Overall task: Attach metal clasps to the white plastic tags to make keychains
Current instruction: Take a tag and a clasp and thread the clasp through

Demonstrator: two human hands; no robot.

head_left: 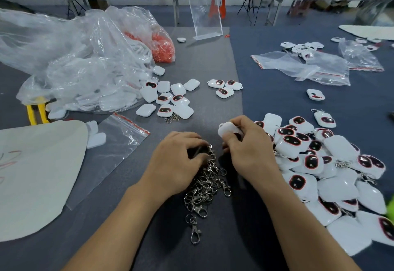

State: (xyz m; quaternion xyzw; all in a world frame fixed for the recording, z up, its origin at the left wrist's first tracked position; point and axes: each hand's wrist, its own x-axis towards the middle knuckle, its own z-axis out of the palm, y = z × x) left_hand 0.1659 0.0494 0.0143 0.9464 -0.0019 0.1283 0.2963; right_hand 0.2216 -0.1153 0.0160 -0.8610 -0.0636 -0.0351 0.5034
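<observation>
My right hand (245,149) grips a white plastic tag (228,129) just above the table's middle. My left hand (177,159) rests on the top of a pile of metal clasps (206,185), its fingertips pinching a clasp (210,150) at the pile's upper end. One clasp (195,231) lies apart, nearer to me. A heap of tags with clasps attached (324,168) lies to the right. Loose white tags (168,100) are spread out farther back at the centre.
Big clear plastic bags (70,61) with white tags and an orange bag (162,46) fill the back left. Small zip bags (302,68) lie at the back right, another zip bag (115,147) at the left. A clear acrylic stand (205,16) is at the back. Yellow-handled pliers (36,110) lie at the left.
</observation>
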